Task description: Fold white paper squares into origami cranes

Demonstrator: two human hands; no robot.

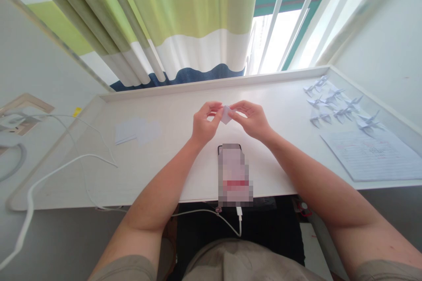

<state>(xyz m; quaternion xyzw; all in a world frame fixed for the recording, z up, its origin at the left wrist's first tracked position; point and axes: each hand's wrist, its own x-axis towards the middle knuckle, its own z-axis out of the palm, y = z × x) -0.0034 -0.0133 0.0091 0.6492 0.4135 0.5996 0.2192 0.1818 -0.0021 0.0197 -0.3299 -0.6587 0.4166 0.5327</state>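
Head view: the small folded paper [226, 115] is over the middle of the counter [165, 171], one corner pointing toward the near edge, where the phone [233, 169] lies. Fingers of the left hand [205, 125] and right hand [254, 119] are clamped on opposite sides of it, neither hand clearly nearer.

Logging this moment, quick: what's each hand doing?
Left hand: closed, pinching the folded paper.
Right hand: closed, pinching the same paper's other side.

Both hands [206, 124] [251, 119] pinch close together, forearms angled inward
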